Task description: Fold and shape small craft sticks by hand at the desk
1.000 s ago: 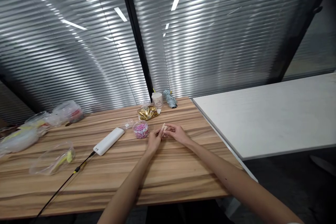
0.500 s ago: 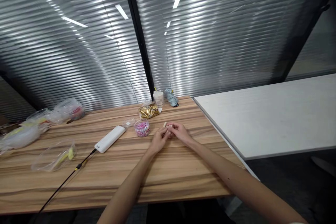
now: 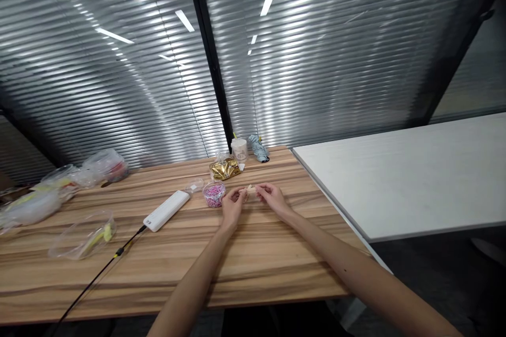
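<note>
Drawn apart since the earlier frame; pinching a small pale piece at opposite ends with left hand and right hand, near the pink-filled tub; seemingly mid-adjustment, too small to be sure; calling for even grip.

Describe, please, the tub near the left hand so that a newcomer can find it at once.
On the wood-grained table, find the person's left hand. Just beside it, toward the white oblong device, stands a small clear round tub. Its filling of many small pink and purple pieces sets it apart from that plain white device and the shiny gold packet behind.
</note>
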